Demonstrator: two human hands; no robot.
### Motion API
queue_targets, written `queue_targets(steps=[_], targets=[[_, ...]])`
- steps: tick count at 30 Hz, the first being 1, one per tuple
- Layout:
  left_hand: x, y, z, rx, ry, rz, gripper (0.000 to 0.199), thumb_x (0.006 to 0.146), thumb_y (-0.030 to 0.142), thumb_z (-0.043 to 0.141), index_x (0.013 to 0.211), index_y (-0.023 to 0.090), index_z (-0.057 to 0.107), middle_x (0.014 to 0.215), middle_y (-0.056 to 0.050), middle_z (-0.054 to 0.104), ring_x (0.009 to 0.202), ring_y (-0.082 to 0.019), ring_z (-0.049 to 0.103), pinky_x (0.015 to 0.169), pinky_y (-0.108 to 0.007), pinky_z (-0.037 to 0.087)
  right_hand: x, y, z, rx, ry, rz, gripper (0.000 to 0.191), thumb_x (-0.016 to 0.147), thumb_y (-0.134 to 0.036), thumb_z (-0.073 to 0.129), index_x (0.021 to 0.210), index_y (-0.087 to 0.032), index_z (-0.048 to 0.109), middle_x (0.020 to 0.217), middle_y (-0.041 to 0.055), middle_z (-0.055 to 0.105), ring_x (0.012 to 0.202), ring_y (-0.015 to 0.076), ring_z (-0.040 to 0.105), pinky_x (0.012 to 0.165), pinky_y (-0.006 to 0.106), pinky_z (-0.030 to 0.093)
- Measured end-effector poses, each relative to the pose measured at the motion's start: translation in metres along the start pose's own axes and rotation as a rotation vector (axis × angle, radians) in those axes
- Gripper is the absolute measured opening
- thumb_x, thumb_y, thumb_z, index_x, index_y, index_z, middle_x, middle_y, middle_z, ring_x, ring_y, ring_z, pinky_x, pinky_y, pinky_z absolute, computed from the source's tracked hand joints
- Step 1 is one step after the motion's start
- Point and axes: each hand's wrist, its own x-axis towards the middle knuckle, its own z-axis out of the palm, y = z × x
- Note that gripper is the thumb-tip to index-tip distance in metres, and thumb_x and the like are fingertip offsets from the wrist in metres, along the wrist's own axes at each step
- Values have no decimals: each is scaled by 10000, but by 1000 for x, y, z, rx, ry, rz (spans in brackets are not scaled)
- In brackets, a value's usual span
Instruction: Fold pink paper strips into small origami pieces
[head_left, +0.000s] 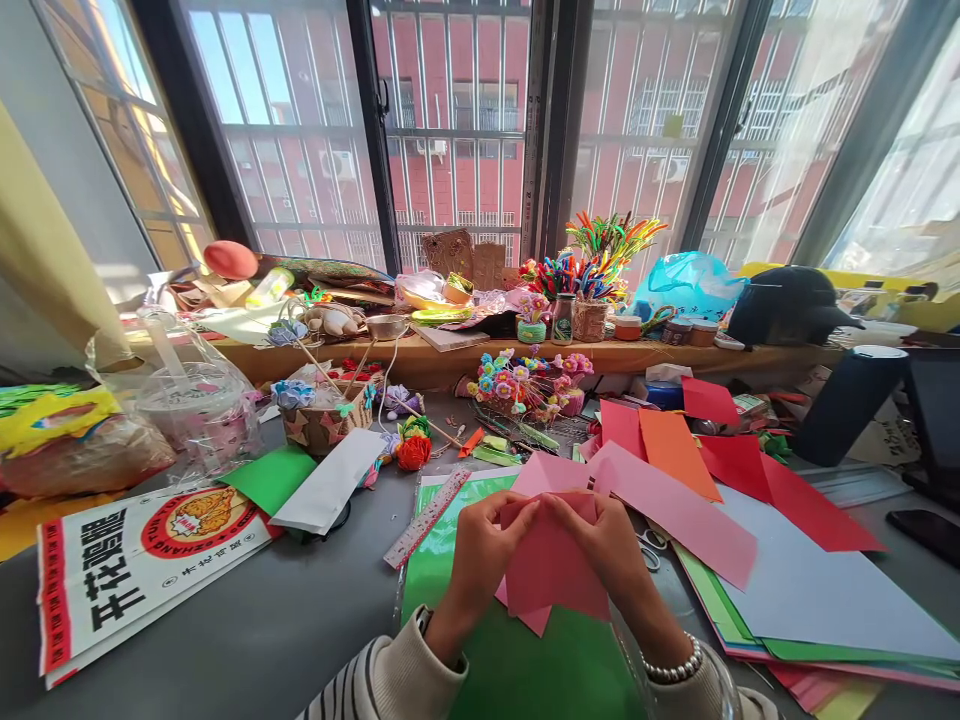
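A sheet of pink paper (556, 565) is pinched along its top edge between my two hands. My left hand (484, 555) grips it from the left, thumb and fingers pressed together. My right hand (600, 545) pinches it from the right, thumb tip close to the left thumb. Beneath and behind it lie more pink paper pieces (546, 472) on a green sheet (525, 665). A long pink strip (686, 515) reaches out to the right. The scissors (651, 550) lie beside my right hand, partly hidden. A patterned ruler (427, 520) rests left of my hands.
A stack of coloured paper (840, 585) lies right, with red and orange sheets above. On the left are a printed paper bag (150, 575), a plastic cup in a bag (191, 405) and a decorated basket (326, 425). Small craft flowers (510, 385) stand before the cluttered windowsill (442, 360).
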Motion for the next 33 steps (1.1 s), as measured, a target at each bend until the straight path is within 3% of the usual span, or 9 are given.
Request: queue_targets(steps=[5, 13, 24, 33], targets=[[-2, 1, 2, 43, 31, 46, 229, 698, 335, 512, 623, 149, 622, 601, -17, 626, 571, -132, 545, 535, -213, 421, 0, -1, 2, 41, 25, 0, 382, 677, -476, 509, 724, -131, 666, 728, 94, 660, 688, 207, 589, 568, 261, 451], [0, 3, -2, -130, -39, -100, 242, 664, 355, 552, 666, 125, 628, 631, -35, 623, 602, -146, 558, 490, -200, 416, -1, 1, 0, 208, 2, 274, 411, 610, -492, 571, 710, -98, 629, 630, 84, 642, 578, 205, 587, 464, 255, 435], [-1, 1, 1, -82, -7, -16, 226, 682, 342, 542, 669, 135, 631, 654, -42, 637, 627, -153, 568, 541, -215, 437, -1, 3, 4, 309, 27, 336, 328, 584, -456, 609, 560, -133, 563, 444, -22, 530, 387, 90, 452, 362, 189, 323], [1, -2, -2, -160, -14, -110, 228, 674, 355, 554, 673, 135, 615, 630, -18, 605, 594, -130, 539, 502, -194, 409, 3, 11, -1, 284, -53, 333, 364, 591, -469, 600, 645, -109, 591, 559, 30, 598, 486, 136, 531, 417, 211, 380]])
